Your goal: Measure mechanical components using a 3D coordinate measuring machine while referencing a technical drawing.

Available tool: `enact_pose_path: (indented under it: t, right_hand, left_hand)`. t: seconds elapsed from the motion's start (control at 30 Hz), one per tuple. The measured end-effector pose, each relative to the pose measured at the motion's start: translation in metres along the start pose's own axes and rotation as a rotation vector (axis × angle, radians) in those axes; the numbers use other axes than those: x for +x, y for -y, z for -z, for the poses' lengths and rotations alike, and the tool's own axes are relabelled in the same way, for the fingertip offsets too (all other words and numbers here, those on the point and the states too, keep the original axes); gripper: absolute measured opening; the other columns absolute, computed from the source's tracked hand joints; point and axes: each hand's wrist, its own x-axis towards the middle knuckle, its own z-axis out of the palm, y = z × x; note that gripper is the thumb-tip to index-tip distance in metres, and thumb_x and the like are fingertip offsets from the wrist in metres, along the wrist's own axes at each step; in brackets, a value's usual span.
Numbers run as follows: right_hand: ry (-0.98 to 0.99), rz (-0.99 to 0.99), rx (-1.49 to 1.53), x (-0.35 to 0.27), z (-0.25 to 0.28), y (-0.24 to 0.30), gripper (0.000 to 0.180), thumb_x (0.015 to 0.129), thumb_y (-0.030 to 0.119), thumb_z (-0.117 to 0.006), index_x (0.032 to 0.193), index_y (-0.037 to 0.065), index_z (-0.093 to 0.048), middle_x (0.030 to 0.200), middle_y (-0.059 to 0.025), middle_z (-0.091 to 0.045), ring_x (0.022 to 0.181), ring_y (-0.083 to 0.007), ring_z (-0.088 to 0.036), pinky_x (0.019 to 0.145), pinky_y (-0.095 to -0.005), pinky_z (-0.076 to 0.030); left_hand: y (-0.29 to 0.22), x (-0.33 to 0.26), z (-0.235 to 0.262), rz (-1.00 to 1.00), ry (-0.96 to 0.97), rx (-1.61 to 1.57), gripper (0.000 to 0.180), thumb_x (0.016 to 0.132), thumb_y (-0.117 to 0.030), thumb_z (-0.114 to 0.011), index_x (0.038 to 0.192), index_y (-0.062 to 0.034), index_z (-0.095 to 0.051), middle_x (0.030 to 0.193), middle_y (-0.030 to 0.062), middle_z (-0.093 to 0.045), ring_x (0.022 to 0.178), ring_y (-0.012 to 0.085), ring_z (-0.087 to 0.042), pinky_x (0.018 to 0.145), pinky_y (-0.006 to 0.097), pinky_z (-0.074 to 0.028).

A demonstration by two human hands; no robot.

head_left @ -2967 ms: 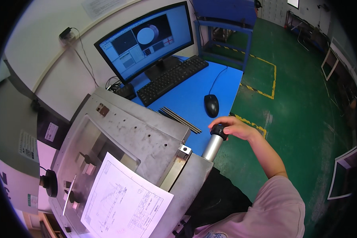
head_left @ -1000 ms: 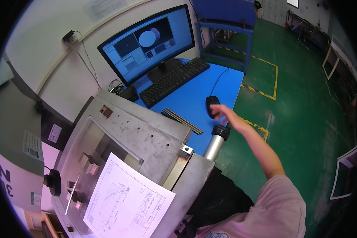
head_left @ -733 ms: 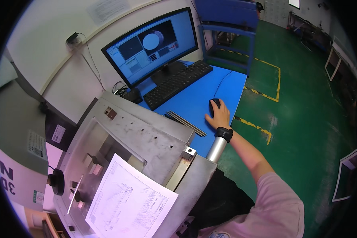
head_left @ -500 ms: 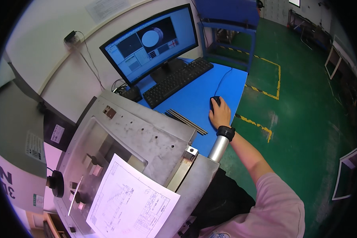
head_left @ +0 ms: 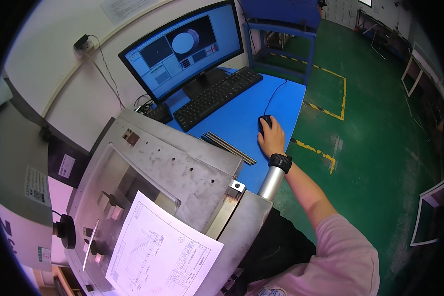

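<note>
Right hand [head_left: 271, 139] lies palm-down, fingers curled over black computer mouse [head_left: 264, 121], arm stretched forward, near the blue desk's [head_left: 241, 118] right edge. Black keyboard [head_left: 217, 97] sits left, towards the back. Left hand unseen.

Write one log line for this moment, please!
right hand: on mouse | left hand: unseen | desk: keyboard, monitor on

Even, bright overhead light; soft shadows. Monitor [head_left: 185, 47] glows without glare. Strong fisheye bending, black vignette at rim. Focus sharp.
</note>
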Motion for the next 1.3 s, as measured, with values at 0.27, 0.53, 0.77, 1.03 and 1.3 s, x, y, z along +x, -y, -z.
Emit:
enact_pose_path:
  t: [0.27,0.53,0.77,1.03,1.3]
  right_hand:
    - [0.005,-0.007,0.002,0.0,0.0,0.0,0.05,0.068,0.016,-0.061,0.115,0.012,-0.045,0.12,-0.0197,-0.04,0.108,-0.0349,-0.04,0.089,-0.0429,-0.033]
    - [0.019,-0.015,0.006,0.0,0.001,0.0,0.05,0.068,0.016,-0.06,0.116,0.012,-0.045,0.12,-0.0196,-0.039,0.108,-0.0349,-0.04,0.09,-0.0427,-0.033]
    - [0.004,-0.009,0.013,0.0,0.003,0.002,0.05,0.068,0.016,-0.061,0.116,0.012,-0.045,0.12,-0.0196,-0.039,0.108,-0.0346,-0.04,0.09,-0.0423,-0.034]
    - [-0.01,-0.021,0.019,-0.001,-0.001,-0.001,0.049,0.068,0.015,-0.062,0.114,0.011,-0.047,0.119,-0.0194,-0.04,0.108,-0.0341,-0.04,0.09,-0.0422,-0.034]
    - [0.009,-0.038,0.016,0.0,-0.001,-0.001,0.05,0.068,0.016,-0.062,0.116,0.012,-0.046,0.119,-0.019,-0.04,0.108,-0.0339,-0.04,0.09,-0.0423,-0.033]
  left_hand:
    - [-0.007,0.001,0.0,0.008,-0.017,0.003,0.038,0.086,-0.03,-0.042,0.105,0.0027,-0.05,0.105,0.0182,-0.045,0.096,0.0284,-0.045,0.082,0.04,-0.039]
    - [-0.018,0.004,0.003,0.015,-0.038,0.005,0.036,0.087,-0.029,-0.042,0.103,0.0019,-0.051,0.104,0.0172,-0.046,0.095,0.0274,-0.046,0.081,0.039,-0.04]
    - [-0.024,0.004,0.007,0.028,-0.064,0.01,0.035,0.088,-0.029,-0.041,0.101,0.0012,-0.053,0.104,0.0164,-0.046,0.093,0.0266,-0.047,0.08,0.039,-0.041]
    - [-0.033,0.004,0.01,0.042,-0.095,0.01,0.034,0.088,-0.029,-0.04,0.099,0.0003,-0.055,0.103,0.0154,-0.047,0.092,0.0256,-0.047,0.079,0.038,-0.042]
    - [-0.028,0.0,0.012,0.134,-0.066,-0.063,0.038,0.088,-0.033,-0.04,0.103,-0.0009,-0.053,0.109,0.0139,-0.042,0.093,0.0254,-0.048,0.08,0.038,-0.043]
